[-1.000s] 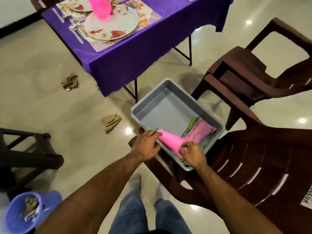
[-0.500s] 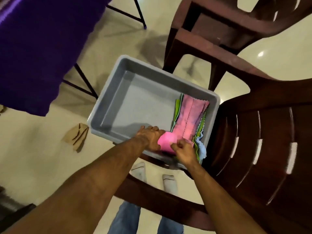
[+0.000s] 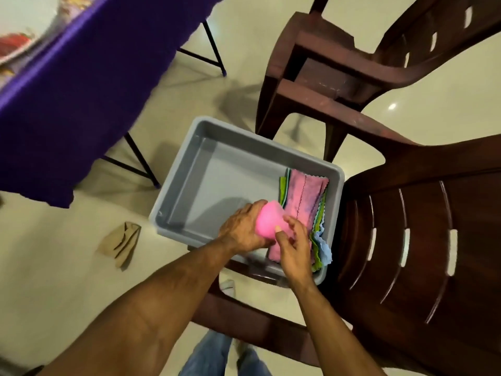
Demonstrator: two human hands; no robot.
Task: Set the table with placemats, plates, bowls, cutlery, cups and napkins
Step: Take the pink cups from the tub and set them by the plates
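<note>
The left hand [image 3: 244, 229] is curling its fingers around a rolled pink napkin [image 3: 268, 222], over the grey tub [image 3: 189, 175]. The right hand [image 3: 294, 245] is pinching the napkin's near side, thumb on top.

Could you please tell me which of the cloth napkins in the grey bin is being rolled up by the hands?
The bright pink napkin, gripped by the left hand and right hand; the others lie flat, stacked.

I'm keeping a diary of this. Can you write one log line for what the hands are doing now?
step: rolling napkin | left hand: grips pink napkin | right hand: fingers on napkin | place: over grey tub on chair
</note>
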